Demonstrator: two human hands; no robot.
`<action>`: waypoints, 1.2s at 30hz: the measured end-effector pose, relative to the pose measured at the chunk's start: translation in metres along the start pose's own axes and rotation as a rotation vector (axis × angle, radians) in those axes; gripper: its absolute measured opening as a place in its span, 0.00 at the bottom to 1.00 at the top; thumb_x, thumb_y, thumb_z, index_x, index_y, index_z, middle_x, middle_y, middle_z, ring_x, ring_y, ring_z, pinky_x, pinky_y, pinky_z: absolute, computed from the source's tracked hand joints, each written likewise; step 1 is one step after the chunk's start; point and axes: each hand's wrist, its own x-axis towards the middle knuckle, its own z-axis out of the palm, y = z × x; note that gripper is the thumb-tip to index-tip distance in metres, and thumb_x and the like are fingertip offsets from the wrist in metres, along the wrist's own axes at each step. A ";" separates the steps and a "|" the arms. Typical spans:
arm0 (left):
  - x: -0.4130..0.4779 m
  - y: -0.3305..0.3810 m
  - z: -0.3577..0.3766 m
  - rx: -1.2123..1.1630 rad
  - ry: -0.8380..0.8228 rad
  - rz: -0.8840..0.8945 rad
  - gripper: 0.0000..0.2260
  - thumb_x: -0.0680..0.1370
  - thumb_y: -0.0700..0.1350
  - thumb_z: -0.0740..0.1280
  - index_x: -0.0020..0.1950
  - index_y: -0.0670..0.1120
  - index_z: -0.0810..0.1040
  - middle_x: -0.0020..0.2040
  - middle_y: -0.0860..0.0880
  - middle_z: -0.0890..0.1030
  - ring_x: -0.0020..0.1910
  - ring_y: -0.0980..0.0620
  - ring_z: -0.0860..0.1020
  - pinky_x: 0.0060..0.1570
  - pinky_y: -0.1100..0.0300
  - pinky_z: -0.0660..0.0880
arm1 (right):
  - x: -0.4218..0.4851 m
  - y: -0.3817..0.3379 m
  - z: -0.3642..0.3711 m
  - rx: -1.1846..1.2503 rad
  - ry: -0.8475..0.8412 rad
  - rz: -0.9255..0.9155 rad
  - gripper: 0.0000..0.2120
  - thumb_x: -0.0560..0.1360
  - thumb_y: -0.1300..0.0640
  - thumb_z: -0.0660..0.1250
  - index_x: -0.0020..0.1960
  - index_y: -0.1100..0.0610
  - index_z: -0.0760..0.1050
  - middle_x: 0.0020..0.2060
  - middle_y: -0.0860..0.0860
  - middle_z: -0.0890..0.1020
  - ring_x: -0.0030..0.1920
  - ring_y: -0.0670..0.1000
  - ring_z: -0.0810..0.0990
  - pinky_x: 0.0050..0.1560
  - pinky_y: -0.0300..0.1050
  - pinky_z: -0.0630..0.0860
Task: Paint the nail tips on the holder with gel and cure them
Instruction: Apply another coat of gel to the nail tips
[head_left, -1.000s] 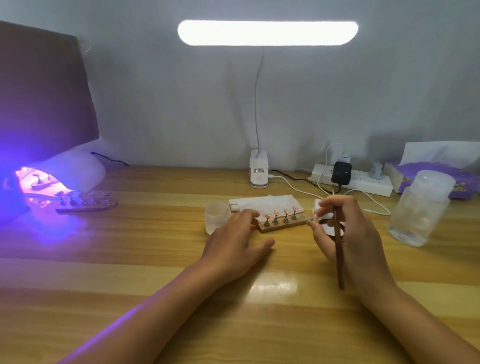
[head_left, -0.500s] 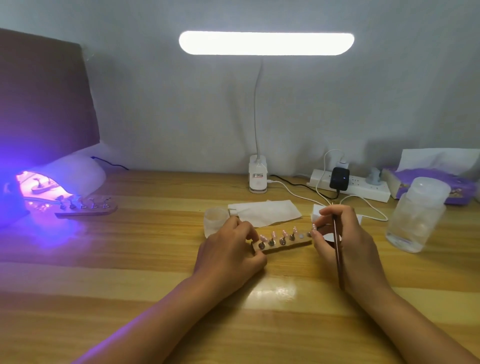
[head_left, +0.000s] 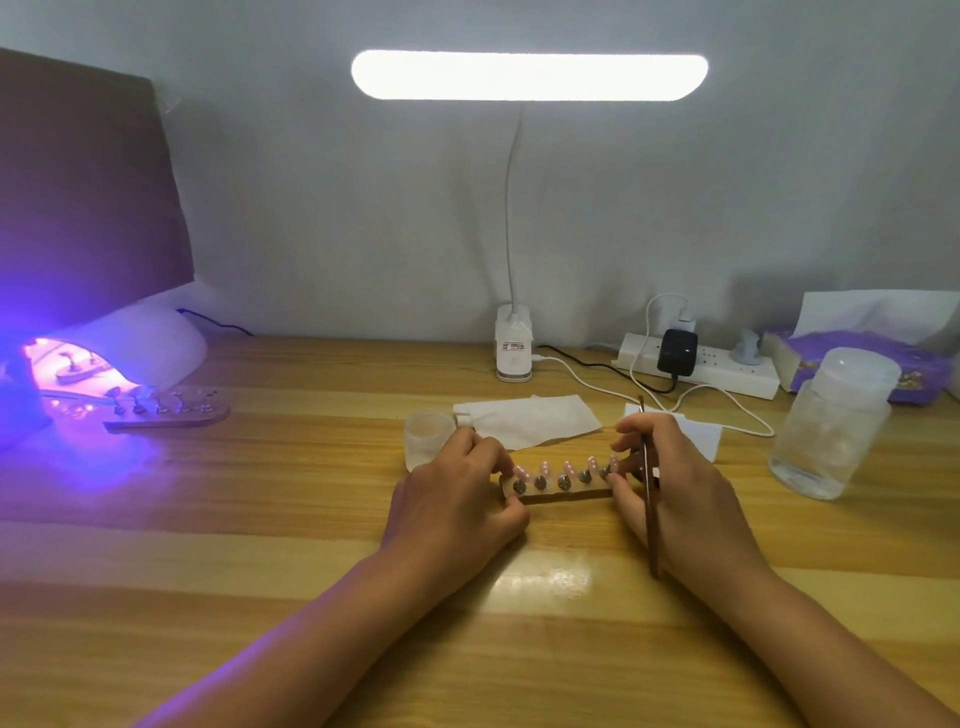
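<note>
While the wooden holder (head_left: 563, 496) is resting on the table (head_left: 311, 519) just in front of a paper wipe (head_left: 530, 423), the left hand (head_left: 457, 501) is pinching its left end and the right hand (head_left: 680, 499) is pinching its right end, with a brush (head_left: 649, 519) clamped along that palm. Five pink nail tips (head_left: 568, 466) are standing in a row on it. Far left, a curing lamp (head_left: 140, 343) is glowing violet beside a second holder (head_left: 171, 418).

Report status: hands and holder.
Left hand grips holder at left end. Right hand holds brush, fingers on its right end. Cup close behind left hand.
</note>
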 end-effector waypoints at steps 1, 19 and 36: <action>0.001 -0.001 0.000 0.003 -0.001 -0.014 0.09 0.76 0.55 0.66 0.56 0.57 0.75 0.55 0.60 0.73 0.43 0.58 0.73 0.36 0.65 0.65 | -0.001 0.000 -0.001 -0.017 0.020 0.018 0.22 0.73 0.59 0.73 0.62 0.53 0.68 0.51 0.44 0.77 0.48 0.44 0.78 0.51 0.46 0.78; 0.007 -0.032 -0.016 -0.082 0.348 -0.367 0.35 0.69 0.54 0.76 0.69 0.45 0.64 0.67 0.45 0.66 0.67 0.46 0.65 0.64 0.53 0.63 | -0.002 0.012 -0.002 -0.418 -0.010 0.255 0.22 0.76 0.44 0.66 0.60 0.50 0.58 0.58 0.51 0.79 0.57 0.54 0.79 0.66 0.55 0.66; -0.019 0.013 -0.011 -0.157 0.367 0.291 0.26 0.70 0.58 0.69 0.60 0.50 0.62 0.52 0.53 0.72 0.48 0.57 0.70 0.49 0.65 0.67 | -0.008 -0.031 -0.020 -0.155 0.073 -0.195 0.35 0.64 0.51 0.78 0.62 0.55 0.62 0.51 0.50 0.71 0.48 0.47 0.72 0.46 0.41 0.75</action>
